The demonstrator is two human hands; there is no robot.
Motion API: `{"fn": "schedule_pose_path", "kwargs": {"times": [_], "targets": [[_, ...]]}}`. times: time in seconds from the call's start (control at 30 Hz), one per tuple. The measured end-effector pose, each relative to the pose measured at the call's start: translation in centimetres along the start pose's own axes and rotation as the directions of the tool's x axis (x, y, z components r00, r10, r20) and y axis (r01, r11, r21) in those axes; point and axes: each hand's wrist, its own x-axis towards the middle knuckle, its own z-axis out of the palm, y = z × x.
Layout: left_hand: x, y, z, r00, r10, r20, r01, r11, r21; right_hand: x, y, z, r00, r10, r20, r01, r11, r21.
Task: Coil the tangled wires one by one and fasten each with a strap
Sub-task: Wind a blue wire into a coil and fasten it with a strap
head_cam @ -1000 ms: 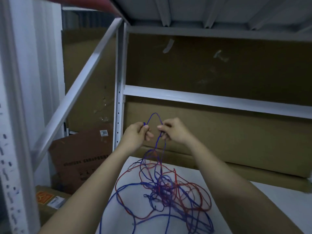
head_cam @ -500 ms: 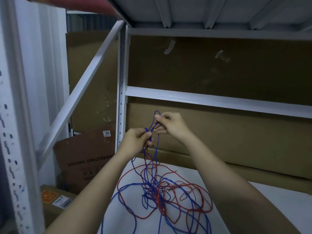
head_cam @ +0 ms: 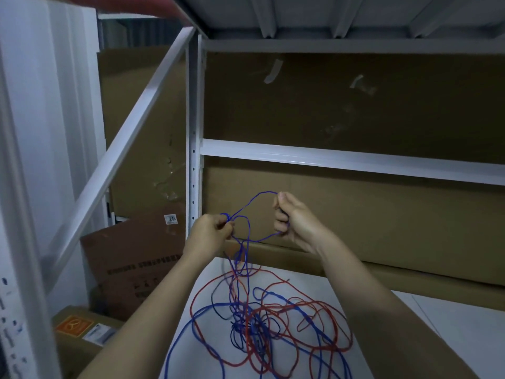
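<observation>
A tangle of blue and red wires [head_cam: 262,321] lies on the white shelf surface [head_cam: 448,337] in front of me. One blue wire [head_cam: 254,199] rises out of it to both hands. My left hand [head_cam: 210,232] pinches small loops of that blue wire at its fingertips. My right hand [head_cam: 293,218], held slightly higher and to the right, grips the same wire in curled fingers. Between the hands the wire forms an arc above and a slack strand below. I see no strap.
A white metal rack upright [head_cam: 193,138] and a crossbar [head_cam: 352,161] stand just behind the hands. Large brown cardboard sheets [head_cam: 355,99] fill the back. More cardboard boxes [head_cam: 131,258] sit low on the left, beside a diagonal white brace [head_cam: 125,135].
My hands were together half a second ago. The right hand has now drawn away to the right and up, pulling out a length of blue wire between them.
</observation>
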Motion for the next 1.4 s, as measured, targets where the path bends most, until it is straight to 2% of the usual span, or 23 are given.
{"fn": "schedule_pose_path", "kwargs": {"times": [0.07, 0.13, 0.2, 0.23, 0.33, 0.43, 0.47, 0.53, 0.6, 0.63, 0.67, 0.73, 0.8, 0.83, 0.87, 0.93, 1.0, 1.07, 1.13, 1.17, 1.27, 1.33, 1.4], "targets": [[0.4, -0.8, 0.0, 0.997, -0.001, -0.072, 0.006, 0.998, 0.066, -0.4, 0.2, -1.1, 0.994, 0.076, 0.085, -0.071, 0.996, -0.059], [0.6, -1.4, 0.0, 0.994, 0.002, -0.112, 0.01, 0.995, 0.103, -1.0, 0.3, -2.1, 0.989, 0.114, 0.098, -0.105, 0.989, -0.1], [0.8, -1.7, 0.2, 0.993, 0.017, -0.116, -0.001, 0.99, 0.139, -1.2, 0.4, -2.9, 0.998, 0.055, 0.003, -0.051, 0.95, -0.308], [0.8, -1.8, 0.3, 0.993, 0.03, -0.114, -0.013, 0.988, 0.151, -1.0, 0.4, -3.3, 0.999, -0.02, -0.042, -0.003, 0.88, -0.475], [0.9, -2.1, 0.8, 0.995, 0.044, -0.087, -0.027, 0.981, 0.193, -0.2, 0.7, -4.1, 0.981, -0.191, -0.037, 0.071, 0.527, -0.847], [1.2, -2.5, 1.0, 0.994, 0.1, -0.052, -0.08, 0.95, 0.301, 0.3, 1.0, -3.9, 0.962, -0.273, -0.021, -0.031, -0.03, -0.999], [1.4, -2.6, 1.0, 0.992, 0.121, -0.034, -0.104, 0.942, 0.319, 0.4, 1.1, -3.9, 0.956, -0.292, -0.008, -0.047, -0.127, -0.991], [1.7, -2.7, 0.7, 0.991, 0.137, 0.01, -0.133, 0.935, 0.329, 0.8, 1.3, -3.7, 0.956, -0.294, -0.001, -0.068, -0.218, -0.974], [1.8, -2.4, 0.2, 0.99, 0.136, 0.035, -0.14, 0.94, 0.311, 1.2, 1.7, -3.8, 0.959, -0.283, -0.003, -0.077, -0.25, -0.965], [1.7, -2.2, 0.0, 0.991, 0.125, 0.041, -0.131, 0.955, 0.264, 1.3, 1.9, -3.9, 0.959, -0.282, -0.021, -0.085, -0.216, -0.973], [1.6, -1.7, -0.2, 0.993, 0.108, 0.045, -0.114, 0.976, 0.187, 1.4, 2.1, -4.0, 0.952, -0.299, -0.057, -0.1, -0.129, -0.987], [1.5, -0.6, -0.7, 0.993, 0.077, 0.093, -0.075, 0.997, -0.033, 2.0, 2.3, -3.9, 0.905, -0.387, -0.178, -0.122, 0.166, -0.979], [1.4, 0.8, -1.2, 0.972, 0.077, 0.222, -0.009, 0.956, -0.294, 2.9, 2.0, -3.2, 0.841, -0.431, -0.327, -0.068, 0.515, -0.854], [1.3, 1.4, -1.4, 0.952, 0.089, 0.292, 0.045, 0.905, -0.423, 3.3, 2.0, -2.8, 0.825, -0.421, -0.376, -0.027, 0.636, -0.772], [1.2, 2.0, -1.6, 0.932, 0.107, 0.346, 0.105, 0.835, -0.541, 3.5, 2.0, -2.3, 0.822, -0.411, -0.394, -0.004, 0.689, -0.725], [1.0, 3.1, -1.9, 0.915, 0.15, 0.375, 0.191, 0.658, -0.729, 3.4, 2.5, -1.1, 0.839, -0.426, -0.338, -0.013, 0.606, -0.795], [0.8, 4.0, -1.9, 0.925, 0.147, 0.351, 0.233, 0.51, -0.828, 2.9, 4.1, 0.0, 0.866, -0.46, -0.196, -0.001, 0.39, -0.921], [0.7, 4.4, -1.6, 0.933, 0.133, 0.335, 0.245, 0.45, -0.859, 2.1, 5.8, 1.1, 0.885, -0.466, -0.011, 0.057, 0.133, -0.99], [0.6, 4.1, -0.9, 0.949, 0.114, 0.295, 0.214, 0.455, -0.864, 1.0, 7.3, 2.2, 0.853, -0.486, 0.191, 0.159, -0.106, -0.982], [0.7, 3.8, -0.4, 0.96, 0.088, 0.267, 0.199, 0.46, -0.865, 0.5, 8.1, 2.4, 0.821, -0.506, 0.263, 0.207, -0.164, -0.964], [0.9, 2.5, 0.8, 0.983, 0.009, 0.184, 0.153, 0.517, -0.842, -0.4, 9.6, 2.3, 0.697, -0.567, 0.439, 0.359, -0.253, -0.898], [1.2, 1.3, 1.4, 0.99, -0.002, 0.14, 0.108, 0.648, -0.754, -0.8, 9.9, 2.0, 0.618, -0.599, 0.509, 0.412, -0.305, -0.859], [1.1, 0.3, 1.7, 0.99, 0.016, 0.142, 0.074, 0.792, -0.606, -1.5, 9.4, 2.1, 0.578, -0.619, 0.532, 0.415, -0.337, -0.845]]}}
